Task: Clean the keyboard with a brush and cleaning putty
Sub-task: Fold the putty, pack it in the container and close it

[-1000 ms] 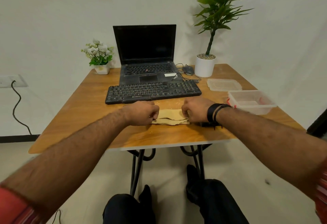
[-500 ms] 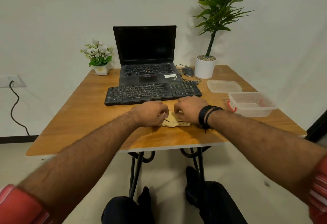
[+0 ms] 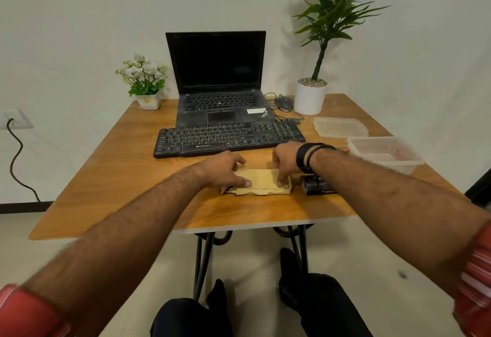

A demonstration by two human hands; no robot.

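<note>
The black keyboard (image 3: 228, 140) lies across the middle of the wooden table (image 3: 106, 171), in front of an open laptop (image 3: 218, 70). Just before it, near the table's front edge, lies a folded tan cloth (image 3: 261, 181). My left hand (image 3: 223, 170) covers the cloth's left end, thumb pressed on its front edge. My right hand (image 3: 285, 160) has its fingers curled down onto the cloth's right end. A small black tool (image 3: 314, 186), perhaps the brush, lies on the table under my right wrist, partly hidden. No putty can be seen.
A clear plastic tub (image 3: 385, 154) stands at the right, its lid (image 3: 340, 126) behind it. A mouse (image 3: 283, 102) and cable lie beside the laptop. A white plant pot (image 3: 309, 96) stands back right, a small flower pot (image 3: 148, 100) back left.
Half a second ago my hands were close together over the cloth. They have since moved apart to its two ends, and more of the cloth shows between them.
</note>
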